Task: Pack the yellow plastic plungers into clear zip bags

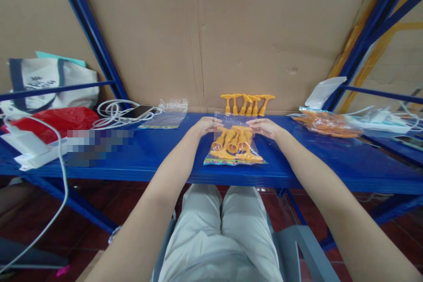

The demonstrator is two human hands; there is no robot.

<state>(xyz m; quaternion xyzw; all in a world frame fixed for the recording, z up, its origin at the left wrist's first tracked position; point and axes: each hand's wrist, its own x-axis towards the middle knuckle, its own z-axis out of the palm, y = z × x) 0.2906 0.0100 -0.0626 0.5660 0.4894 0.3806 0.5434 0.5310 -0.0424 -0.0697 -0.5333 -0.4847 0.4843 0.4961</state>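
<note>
A clear plastic bag [253, 152] lies on the blue shelf in front of me, with several yellow-orange plastic pieces [228, 137] inside, shaped like small hammers. My left hand [209, 126] pinches the bag's far left corner. At its far right corner, my right hand [265, 127] grips the film the same way. The bag's printed strip is on the side nearest me. Just beyond the bag, a row of similar yellow pieces [243, 105] stands upright against the cardboard.
A flat clear bag [172, 114], a phone [141, 111] and white cables [110, 112] lie left. Farther left are a red bag [62, 121], a canvas bag [79, 86] and a power strip [36, 156]. A filled bag [330, 123] lies right. Cardboard [264, 35] backs the shelf.
</note>
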